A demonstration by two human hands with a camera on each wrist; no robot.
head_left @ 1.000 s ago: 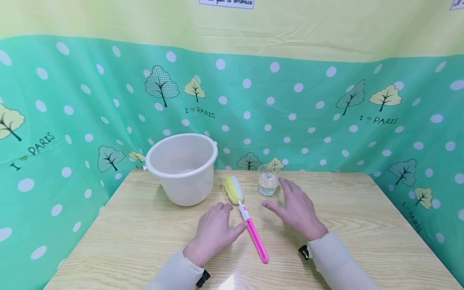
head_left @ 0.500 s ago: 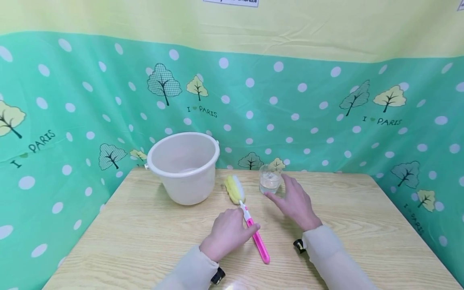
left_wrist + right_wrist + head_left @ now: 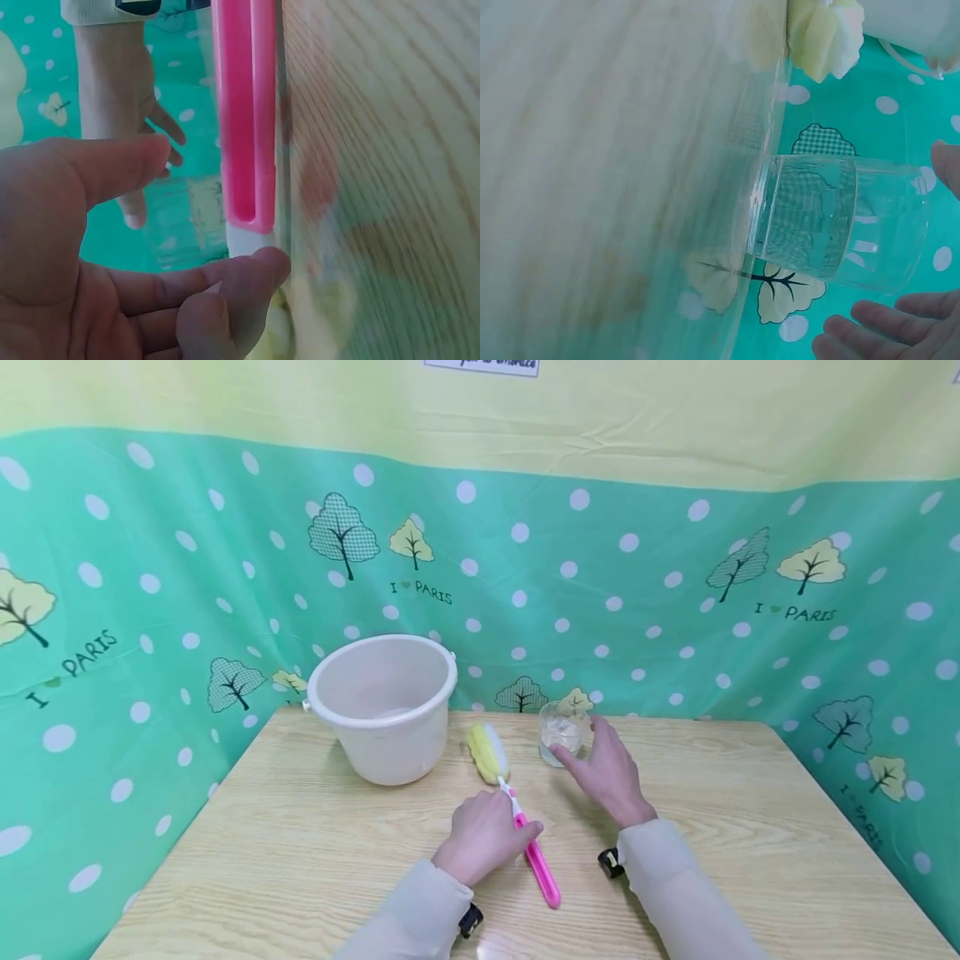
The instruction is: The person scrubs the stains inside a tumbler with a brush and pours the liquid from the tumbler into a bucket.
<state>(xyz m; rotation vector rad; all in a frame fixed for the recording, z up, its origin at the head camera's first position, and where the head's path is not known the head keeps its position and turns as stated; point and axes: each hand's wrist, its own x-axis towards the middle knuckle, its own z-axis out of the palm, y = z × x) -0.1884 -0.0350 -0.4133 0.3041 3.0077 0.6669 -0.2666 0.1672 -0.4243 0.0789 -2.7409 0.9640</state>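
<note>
A bottle brush with a pink handle (image 3: 543,877) and a yellow-and-white sponge head (image 3: 489,753) lies on the table. My left hand (image 3: 486,833) is over the upper handle. In the left wrist view its fingertips are at the white neck (image 3: 247,241), while the thumb (image 3: 127,166) stands apart from the handle. Farther back stands an upright clear glass (image 3: 810,217), part filled with clear liquid. My right hand (image 3: 609,770) reaches to its right side, thumb in front. In the right wrist view, a gap shows between the glass and the spread thumb and fingers (image 3: 885,326).
A white bucket (image 3: 393,747) stands at the back left, beside the sponge head. Behind the wooden table (image 3: 300,860) hangs a green and yellow curtain (image 3: 637,577) with dots and trees. Both wrists carry small black devices.
My left hand has moved right and come over the brush handle. The right hand has moved in close to the glass. Brush, glass and bucket stay in place; the head view has shifted slightly.
</note>
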